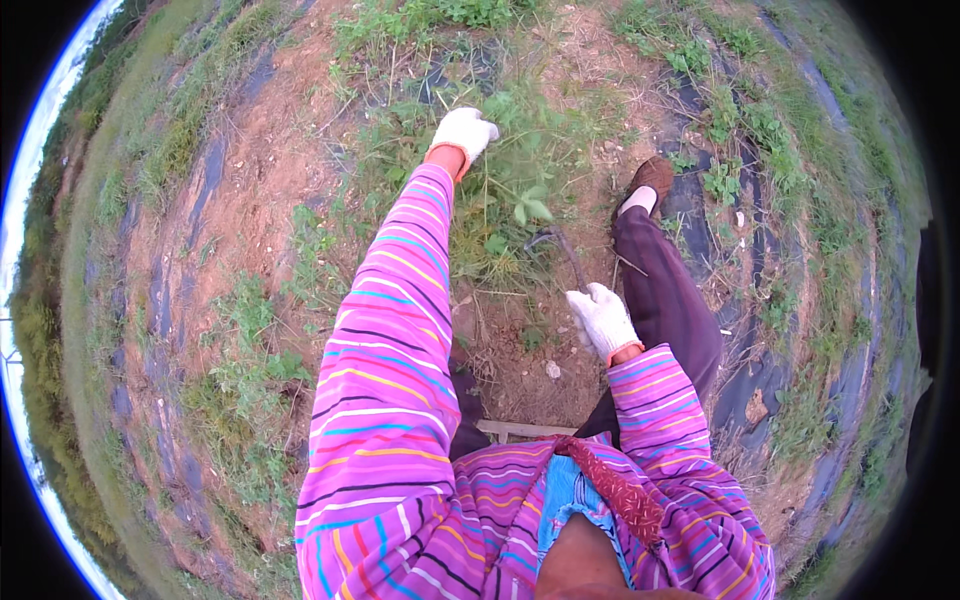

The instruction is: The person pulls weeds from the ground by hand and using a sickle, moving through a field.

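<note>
My left hand [463, 135], in a white knit glove with an orange cuff, reaches far forward and is closed around the stems of leafy green weeds [517, 127]. Some leaves hang to its right, partly blurred. My right hand [602, 319], gloved the same way, is nearer my body and grips the handle of a hand sickle [574, 259]. The sickle's curved metal end points left, close above grass and weeds [487, 247] between my legs. The fingertips of my left hand are partly hidden by the glove's back.
My right shoe [651, 184] stands on soil beside torn black plastic mulch film [686, 202]. A narrow wooden edge [517, 429] shows beneath me. Reddish bare soil [255, 180] and low weeds lie to the left; more weeds and film strips run along the right.
</note>
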Available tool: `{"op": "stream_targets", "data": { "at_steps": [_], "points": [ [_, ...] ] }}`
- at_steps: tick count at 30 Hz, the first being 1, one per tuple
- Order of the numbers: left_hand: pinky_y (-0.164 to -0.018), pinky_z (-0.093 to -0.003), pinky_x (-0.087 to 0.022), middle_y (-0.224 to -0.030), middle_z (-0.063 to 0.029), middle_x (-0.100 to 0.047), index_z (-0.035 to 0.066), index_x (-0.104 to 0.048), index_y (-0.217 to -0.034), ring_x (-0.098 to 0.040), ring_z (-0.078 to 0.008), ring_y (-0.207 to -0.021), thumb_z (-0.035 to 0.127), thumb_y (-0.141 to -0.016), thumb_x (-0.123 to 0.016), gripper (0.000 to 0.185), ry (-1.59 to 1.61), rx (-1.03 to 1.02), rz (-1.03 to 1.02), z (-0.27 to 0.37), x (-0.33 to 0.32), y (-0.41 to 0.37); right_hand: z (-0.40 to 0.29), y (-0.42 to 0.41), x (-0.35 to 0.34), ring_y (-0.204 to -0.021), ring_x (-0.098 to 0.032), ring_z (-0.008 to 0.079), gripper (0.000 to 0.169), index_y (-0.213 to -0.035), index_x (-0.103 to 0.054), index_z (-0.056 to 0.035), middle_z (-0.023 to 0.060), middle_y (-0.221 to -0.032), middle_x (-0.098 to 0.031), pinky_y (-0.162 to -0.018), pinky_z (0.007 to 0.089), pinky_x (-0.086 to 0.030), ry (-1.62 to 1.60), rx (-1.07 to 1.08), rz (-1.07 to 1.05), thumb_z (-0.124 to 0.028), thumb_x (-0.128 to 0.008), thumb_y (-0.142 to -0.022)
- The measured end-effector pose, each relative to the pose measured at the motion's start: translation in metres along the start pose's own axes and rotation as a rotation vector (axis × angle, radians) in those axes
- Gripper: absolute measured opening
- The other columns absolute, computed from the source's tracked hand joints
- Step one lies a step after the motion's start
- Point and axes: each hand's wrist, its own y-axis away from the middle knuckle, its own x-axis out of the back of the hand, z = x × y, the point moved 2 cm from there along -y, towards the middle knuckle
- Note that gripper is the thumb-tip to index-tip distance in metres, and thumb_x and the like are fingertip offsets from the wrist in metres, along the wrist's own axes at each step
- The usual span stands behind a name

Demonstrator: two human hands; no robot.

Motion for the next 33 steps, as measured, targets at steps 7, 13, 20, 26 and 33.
{"op": "stream_targets", "data": {
  "at_steps": [7,13,20,26,33],
  "points": [
    [-0.082,-0.0394,-0.047,-0.093,-0.0179,-0.067,0.003,-0.067,-0.098,-0.063,-0.0329,-0.09,0.025,-0.08,-0.062,0.029,-0.044,0.14,-0.215,-0.061,-0.024,0.084,0.019,0.009,0.05,-0.038,-0.039,0.0097,0.018,-0.084,-0.048,-0.0123,-0.002,-0.056,-0.044,-0.034,0.0275,-0.031,-0.273,0.123,0.318,-0.025,-0.06,-0.088],
    [-0.093,-0.0418,-0.045,-0.112,-0.0203,-0.062,0.006,-0.063,-0.112,-0.058,-0.0352,-0.107,0.031,-0.079,-0.053,0.042,-0.197,0.182,-0.305,-0.005,-0.016,0.171,0.041,0.005,0.049,-0.04,-0.046,0.0147,0.024,-0.084,-0.047,-0.0086,0.0022,-0.06,-0.048,-0.036,0.0311,-0.037,-0.167,0.131,0.24,-0.029,-0.061,-0.088],
    [-0.079,-0.0443,-0.051,-0.091,-0.0178,-0.067,0.011,-0.067,-0.096,-0.063,-0.0367,-0.087,0.033,-0.081,-0.055,0.029,-0.273,0.055,-0.209,0.028,-0.016,0.247,0.059,0.028,0.052,-0.041,-0.046,0.0128,0.023,-0.085,-0.048,-0.0099,0.0007,-0.059,-0.048,-0.036,0.0297,-0.038,-0.239,0.189,0.215,-0.029,-0.06,-0.088],
    [-0.082,-0.0343,-0.051,-0.101,-0.0123,-0.065,0.011,-0.06,-0.109,-0.063,-0.0269,-0.091,0.027,-0.084,-0.061,0.03,-0.001,0.097,0.007,-0.056,0.064,0.23,0.054,0.055,0.058,-0.04,-0.044,0.0117,0.021,-0.085,-0.048,-0.0111,-0.0005,-0.059,-0.047,-0.035,0.0284,-0.036,-0.283,0.222,0.222,-0.029,-0.059,-0.09],
    [-0.077,-0.0456,-0.048,-0.104,-0.0135,-0.066,0.009,-0.066,-0.098,-0.062,-0.035,-0.089,0.026,-0.085,-0.054,0.025,-0.481,-0.021,0.461,-0.144,0.172,0.22,0.062,0.048,0.052,-0.04,-0.044,0.0116,0.02,-0.085,-0.047,-0.0122,-0.0009,-0.059,-0.047,-0.036,0.0285,-0.036,-0.293,0.176,0.23,-0.028,-0.058,-0.09]
  ]
}}
